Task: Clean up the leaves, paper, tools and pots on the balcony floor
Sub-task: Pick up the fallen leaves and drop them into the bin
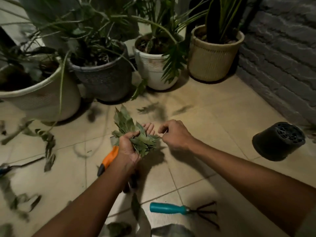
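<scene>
My left hand (127, 147) grips a thick bundle of dry green leaves (133, 130) above the tiled floor. My right hand (172, 135) is beside the bundle's right edge, its fingers pinched on a leaf tip or thin stem there. Orange-handled pruning shears (107, 160) lie on the floor partly under my left wrist. A teal-handled hand rake (181, 209) lies near the bottom. A black plastic pot (278, 141) lies tipped on its side at the right. Loose leaves (49, 151) are scattered over the left floor.
Several large potted plants stand along the back: a white pot (39, 101), a grey pot (104, 81), a white ribbed pot (155, 69) and a beige pot (213, 60). A grey brick wall (282, 57) closes the right side. Another tool (10, 167) lies at far left.
</scene>
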